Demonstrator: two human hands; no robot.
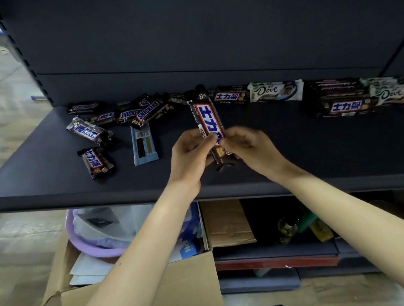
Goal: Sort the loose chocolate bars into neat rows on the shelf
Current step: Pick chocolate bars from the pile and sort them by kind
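both hands, left (191,151) and right (247,145), grip closed around one snickers bar (208,119) above shelf (48,174); loose bars (117,117) behind.

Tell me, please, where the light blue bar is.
In the head view, the light blue bar lies left of centre on the shelf, in front of the Snickers pile, left of the left hand.

Left-pile bars (148,111) read SNICKERS, the middle bar (208,121) had 士力架, and the white wrapper (275,91) said Dove.

A shop: dark retail shelf (49,183) with wrapped chocolate bars (142,114), stock cardboard box (140,291) below
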